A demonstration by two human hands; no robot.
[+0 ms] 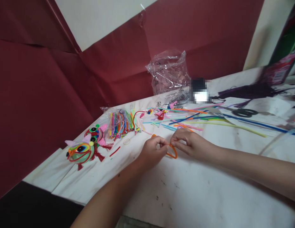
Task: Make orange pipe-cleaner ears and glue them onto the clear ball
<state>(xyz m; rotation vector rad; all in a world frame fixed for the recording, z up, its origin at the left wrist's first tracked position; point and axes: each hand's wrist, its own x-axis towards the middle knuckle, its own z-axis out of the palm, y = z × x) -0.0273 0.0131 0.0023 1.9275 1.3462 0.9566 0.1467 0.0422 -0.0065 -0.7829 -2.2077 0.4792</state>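
Observation:
Between my two hands is an orange pipe cleaner (172,155), bent into a loop that hangs below the fingers. My left hand (153,149) pinches it from the left, and a short orange piece shows above the knuckles. From the right, my right hand (189,142) grips the same pipe cleaner between thumb and forefinger, close to the left fingertips. Both hands are just over the white tabletop (185,190). The spot where the fingertips meet is partly hidden.
At the left stand two colourful animal-faced ornaments (82,152) with red tassels. A bundle of pipe cleaners (121,123) lies behind my left hand. Loose pipe cleaners (233,123), black-handled scissors (244,112), purple tassels (247,91) and a clear plastic bag (169,71) are at the back.

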